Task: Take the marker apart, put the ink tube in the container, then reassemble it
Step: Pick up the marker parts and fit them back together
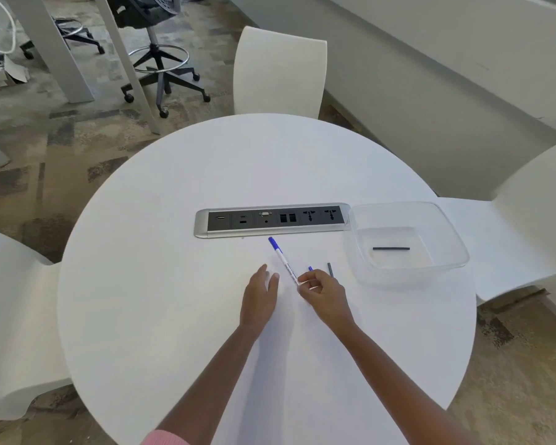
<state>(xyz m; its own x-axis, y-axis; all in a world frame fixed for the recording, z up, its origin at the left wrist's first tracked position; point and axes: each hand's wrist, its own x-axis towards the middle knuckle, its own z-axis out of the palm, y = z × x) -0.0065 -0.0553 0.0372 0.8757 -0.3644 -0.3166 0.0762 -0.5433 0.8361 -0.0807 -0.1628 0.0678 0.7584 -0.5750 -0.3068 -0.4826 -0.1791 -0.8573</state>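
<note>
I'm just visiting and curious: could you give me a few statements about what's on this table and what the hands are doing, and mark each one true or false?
1. The clear container already holds a dark ink tube. True.
2. The left hand grips the marker. False: it lies open and flat on the table; the right hand pinches the marker's near end.
3. The marker's blue cap points towards the power strip. True.
4. The container sits to the left of the hands. False: it stands to their right, next to the power strip.
5. A second dark tube lies on the table beside the right hand. True.
</note>
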